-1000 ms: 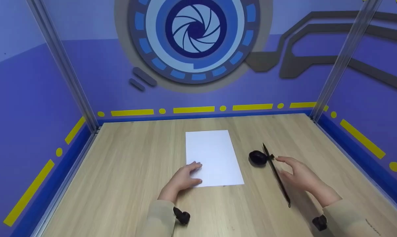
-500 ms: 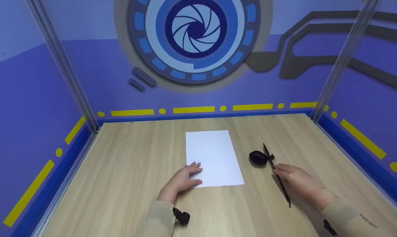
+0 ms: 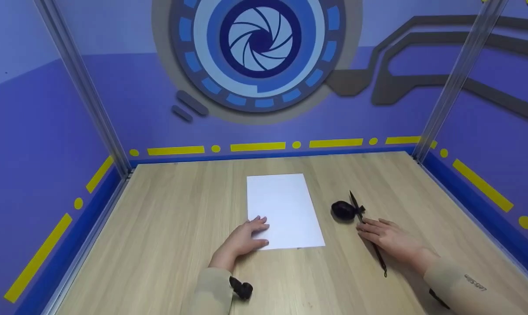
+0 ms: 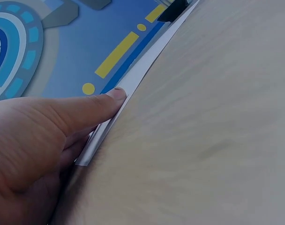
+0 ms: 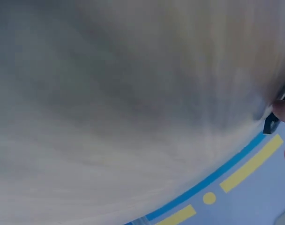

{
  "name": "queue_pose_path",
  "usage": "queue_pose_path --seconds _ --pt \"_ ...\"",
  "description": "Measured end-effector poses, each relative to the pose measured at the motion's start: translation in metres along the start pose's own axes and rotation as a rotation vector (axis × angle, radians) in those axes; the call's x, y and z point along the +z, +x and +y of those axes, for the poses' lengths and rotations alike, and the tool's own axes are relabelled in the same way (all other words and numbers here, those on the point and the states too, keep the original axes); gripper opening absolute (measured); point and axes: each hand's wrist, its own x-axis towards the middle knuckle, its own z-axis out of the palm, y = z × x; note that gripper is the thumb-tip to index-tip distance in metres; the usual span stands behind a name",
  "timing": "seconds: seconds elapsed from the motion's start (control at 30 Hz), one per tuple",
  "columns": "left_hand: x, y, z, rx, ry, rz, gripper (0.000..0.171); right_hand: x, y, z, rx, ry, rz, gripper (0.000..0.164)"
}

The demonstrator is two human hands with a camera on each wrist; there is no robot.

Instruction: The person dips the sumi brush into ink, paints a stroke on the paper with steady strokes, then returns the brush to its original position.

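My left hand (image 3: 241, 239) rests on the lower left corner of a white sheet of paper (image 3: 285, 210), fingers spread and thumb lying near the bottom edge. In the left wrist view the thumb (image 4: 98, 110) presses the paper (image 4: 142, 72) at its edge. To the right, a dark writing brush (image 3: 381, 260) with a pointed tip and a hanging loop lies slanted, its upper part beside a glossy black oval object (image 3: 343, 211). My right hand (image 3: 395, 240) lies across the middle of the brush with fairly straight fingers; its thumb is hidden in the head view.
The wooden table (image 3: 172, 218) is bordered by a blue back wall (image 3: 141, 100) and side walls with yellow markings. Metal posts (image 3: 89, 96) stand at the back corners. Each wrist wears a small black camera mount (image 3: 242, 288).
My right hand has come down and left from beside the brush to lie over its middle, palm turned downward. The brush, paper and left hand have stayed in place.
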Motion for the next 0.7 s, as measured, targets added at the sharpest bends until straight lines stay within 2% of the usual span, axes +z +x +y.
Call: queue_pose_path --seconds 0.3,0.4,0.5,0.57,0.63,0.7 --pt "0.001 -0.001 -0.001 0.009 -0.008 0.005 0.051 0.01 0.002 0.006 -0.112 -0.084 0.171 0.046" --pt "0.001 -0.001 -0.001 0.006 -0.012 0.007 0.051 0.014 0.003 0.008 -0.152 -0.095 0.282 0.042" --pt "0.001 -0.001 -0.001 0.005 -0.016 0.008 0.051 0.018 0.005 0.01 -0.167 -0.105 0.423 0.028" --pt "0.001 -0.001 -0.002 0.006 -0.021 0.008 0.051 0.021 0.006 0.011 -0.171 -0.071 0.505 0.034" --pt "0.0 -0.001 -0.002 0.006 -0.026 0.007 0.052 0.022 0.008 0.013 -0.172 -0.022 0.568 0.049" --pt "0.0 -0.001 -0.001 0.007 -0.026 0.006 0.052 0.019 0.011 0.014 -0.176 0.024 0.617 0.051"
